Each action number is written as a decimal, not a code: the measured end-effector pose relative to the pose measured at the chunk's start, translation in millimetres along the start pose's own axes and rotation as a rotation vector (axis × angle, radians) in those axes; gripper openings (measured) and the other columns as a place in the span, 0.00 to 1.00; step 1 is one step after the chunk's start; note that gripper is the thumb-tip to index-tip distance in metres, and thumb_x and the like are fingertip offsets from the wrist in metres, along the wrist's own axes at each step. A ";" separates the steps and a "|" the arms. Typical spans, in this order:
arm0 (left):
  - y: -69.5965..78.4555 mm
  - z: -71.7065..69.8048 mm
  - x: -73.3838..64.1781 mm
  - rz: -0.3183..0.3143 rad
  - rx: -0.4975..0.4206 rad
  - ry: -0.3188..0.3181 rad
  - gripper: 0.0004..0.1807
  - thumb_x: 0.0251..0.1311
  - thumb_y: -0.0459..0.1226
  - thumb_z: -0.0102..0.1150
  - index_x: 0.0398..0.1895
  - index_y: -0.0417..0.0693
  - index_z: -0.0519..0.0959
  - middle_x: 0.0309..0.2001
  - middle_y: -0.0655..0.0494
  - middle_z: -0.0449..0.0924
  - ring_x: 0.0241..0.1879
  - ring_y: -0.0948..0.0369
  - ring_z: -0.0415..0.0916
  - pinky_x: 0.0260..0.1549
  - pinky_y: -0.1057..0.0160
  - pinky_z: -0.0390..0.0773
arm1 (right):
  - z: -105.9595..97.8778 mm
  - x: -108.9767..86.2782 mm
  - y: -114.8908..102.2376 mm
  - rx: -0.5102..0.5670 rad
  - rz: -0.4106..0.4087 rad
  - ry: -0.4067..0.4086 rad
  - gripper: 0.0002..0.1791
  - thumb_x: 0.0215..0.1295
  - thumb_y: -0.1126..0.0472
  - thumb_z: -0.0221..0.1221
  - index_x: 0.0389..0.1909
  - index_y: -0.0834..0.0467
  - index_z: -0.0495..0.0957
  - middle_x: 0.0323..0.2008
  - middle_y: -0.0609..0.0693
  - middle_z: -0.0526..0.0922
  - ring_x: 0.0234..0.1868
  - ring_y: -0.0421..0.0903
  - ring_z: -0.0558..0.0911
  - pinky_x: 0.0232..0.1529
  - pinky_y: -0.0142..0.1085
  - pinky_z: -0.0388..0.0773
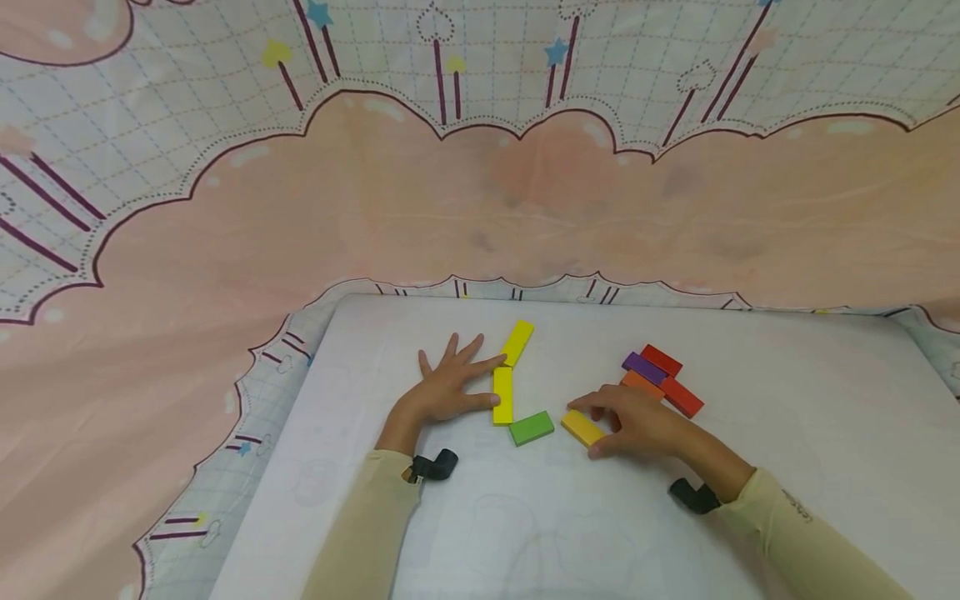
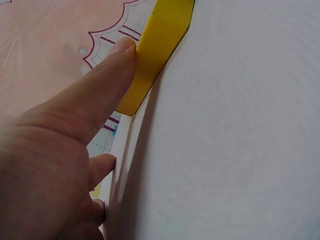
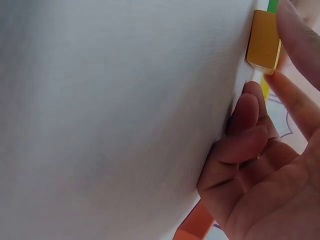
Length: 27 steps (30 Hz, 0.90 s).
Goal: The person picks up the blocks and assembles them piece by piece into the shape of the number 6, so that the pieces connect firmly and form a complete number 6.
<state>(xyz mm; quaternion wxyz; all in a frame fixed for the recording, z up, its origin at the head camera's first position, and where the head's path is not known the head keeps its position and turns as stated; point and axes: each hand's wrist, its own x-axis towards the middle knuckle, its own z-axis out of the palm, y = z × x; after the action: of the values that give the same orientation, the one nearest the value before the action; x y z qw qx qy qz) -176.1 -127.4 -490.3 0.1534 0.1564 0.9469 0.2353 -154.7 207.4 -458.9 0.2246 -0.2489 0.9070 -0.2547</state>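
Two bright yellow blocks, a near one [image 1: 502, 398] and a far one [image 1: 517, 342], lie end to end on the white table. My left hand [image 1: 448, 386] is spread flat beside them, thumb tip at the near block and index fingertip where the two meet. In the left wrist view the thumb presses the side of a yellow block [image 2: 159, 47]. A green block [image 1: 532, 428] lies at an angle off the near block's lower end. My right hand [image 1: 637, 421] pinches a darker yellow block [image 1: 581, 427] between thumb and index finger, right of the green one, its other fingers curled.
Beyond the right hand lie a purple block [image 1: 644, 367], an orange block [image 1: 642, 384] and two red blocks, one farther [image 1: 662, 361] and one nearer [image 1: 683, 397]. The white table [image 1: 540, 525] ends at a patterned cloth [image 1: 450, 208] behind and at the left.
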 end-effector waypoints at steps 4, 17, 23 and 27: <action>0.2 -0.2 -0.1 -0.004 0.003 -0.002 0.40 0.61 0.64 0.61 0.77 0.81 0.60 0.85 0.59 0.38 0.82 0.45 0.21 0.66 0.23 0.16 | 0.0 0.3 -0.8 -0.010 -0.018 -0.014 0.34 0.51 0.47 0.77 0.63 0.37 0.80 0.38 0.40 0.78 0.36 0.42 0.74 0.32 0.31 0.75; 0.5 1.0 0.6 -0.007 0.006 -0.004 0.40 0.61 0.64 0.61 0.77 0.81 0.60 0.85 0.60 0.38 0.82 0.45 0.21 0.66 0.23 0.16 | -12.9 0.4 2.4 -0.006 -0.121 -0.162 0.33 0.61 0.51 0.72 0.68 0.37 0.75 0.42 0.43 0.76 0.40 0.42 0.74 0.35 0.30 0.75; 1.6 -0.7 -1.1 -0.005 0.003 -0.005 0.40 0.62 0.64 0.61 0.77 0.80 0.60 0.85 0.60 0.37 0.82 0.45 0.21 0.66 0.23 0.16 | -14.3 1.7 0.0 -0.031 -0.131 -0.180 0.33 0.62 0.53 0.71 0.68 0.35 0.75 0.42 0.43 0.76 0.39 0.42 0.73 0.35 0.30 0.74; 1.5 -1.0 -1.6 -0.002 0.008 -0.002 0.39 0.62 0.64 0.61 0.77 0.80 0.61 0.85 0.59 0.38 0.82 0.45 0.21 0.66 0.22 0.17 | -14.1 3.0 -0.3 -0.023 -0.132 -0.190 0.33 0.62 0.53 0.71 0.68 0.35 0.75 0.41 0.43 0.76 0.40 0.43 0.73 0.35 0.30 0.74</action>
<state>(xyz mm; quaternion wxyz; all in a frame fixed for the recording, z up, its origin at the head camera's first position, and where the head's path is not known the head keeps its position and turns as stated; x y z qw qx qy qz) -174.7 -127.1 -488.4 0.1538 0.1561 0.9479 0.2311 -164.5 210.5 -448.7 0.2894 -0.3339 0.8661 -0.2339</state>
